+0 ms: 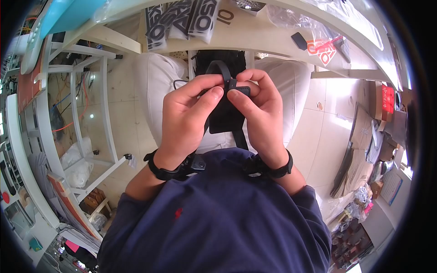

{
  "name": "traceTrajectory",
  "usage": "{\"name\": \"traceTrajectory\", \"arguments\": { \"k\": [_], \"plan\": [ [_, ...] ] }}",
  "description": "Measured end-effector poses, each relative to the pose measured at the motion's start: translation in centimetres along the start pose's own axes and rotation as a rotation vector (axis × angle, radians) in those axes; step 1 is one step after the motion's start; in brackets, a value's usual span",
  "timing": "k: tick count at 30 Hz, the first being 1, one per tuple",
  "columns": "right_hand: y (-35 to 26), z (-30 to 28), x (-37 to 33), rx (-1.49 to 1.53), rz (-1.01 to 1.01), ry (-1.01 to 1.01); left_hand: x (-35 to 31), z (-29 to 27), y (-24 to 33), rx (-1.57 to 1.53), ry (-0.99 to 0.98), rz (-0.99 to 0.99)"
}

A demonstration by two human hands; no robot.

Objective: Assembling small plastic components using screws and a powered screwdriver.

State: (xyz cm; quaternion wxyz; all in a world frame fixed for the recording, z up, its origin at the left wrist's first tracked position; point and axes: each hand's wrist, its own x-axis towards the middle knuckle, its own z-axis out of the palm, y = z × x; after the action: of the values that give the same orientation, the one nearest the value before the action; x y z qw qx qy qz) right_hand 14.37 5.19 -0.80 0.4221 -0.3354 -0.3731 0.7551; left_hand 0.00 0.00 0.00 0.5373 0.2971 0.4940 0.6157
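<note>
A narrow black strap (pixel 221 66), bent into a loop, is pinched between my two hands above my lap. My left hand (pixel 183 111) grips it from the left, thumb and forefinger near the small dark join. On the other side my right hand (pixel 264 107) presses its thumb against the join, its fingers bent around behind. A flat black tab (pixel 244 90) sticks out under the right fingers. Below the hands a black piece of fabric or pouch (pixel 226 120) lies between my legs; its exact kind is unclear. The fingers partly cover the strap's lower end.
A table (pixel 255 34) ahead bears several plastic-wrapped packets (pixel 180 22), a black tool (pixel 299 41) and clear plastic film (pixel 296 16). White metal frames (pixel 107 104) stand at the left. Flattened cardboard (pixel 355 159) and boxes (pixel 387 100) are piled at the right.
</note>
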Motion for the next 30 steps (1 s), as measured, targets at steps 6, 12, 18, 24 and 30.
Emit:
{"name": "traceTrajectory", "arguments": {
  "k": [6, 12, 18, 24, 30],
  "plan": [
    [0.1, 0.8, -0.4, -0.097, -0.031, 0.046, -0.4, -0.6, 0.1, 0.079, -0.006, -0.018],
    [-0.1, 0.5, 0.0, -0.14, -0.047, 0.086, -0.1, -0.1, -0.2, 0.139, 0.023, -0.003],
    [0.1, 0.1, 0.6, -0.242, -0.074, 0.084, 0.6, -0.1, -0.3, 0.107, 0.014, 0.036],
    [1.3, 0.0, -0.1, -0.393, -0.08, 0.123, -0.2, -0.2, -0.1, 0.087, 0.043, -0.127],
    [-0.1, 0.8, 0.4, -0.563, -0.127, -0.007, 0.2, -1.0, -0.8, -0.056, 0.07, -0.066]
  ]
}}
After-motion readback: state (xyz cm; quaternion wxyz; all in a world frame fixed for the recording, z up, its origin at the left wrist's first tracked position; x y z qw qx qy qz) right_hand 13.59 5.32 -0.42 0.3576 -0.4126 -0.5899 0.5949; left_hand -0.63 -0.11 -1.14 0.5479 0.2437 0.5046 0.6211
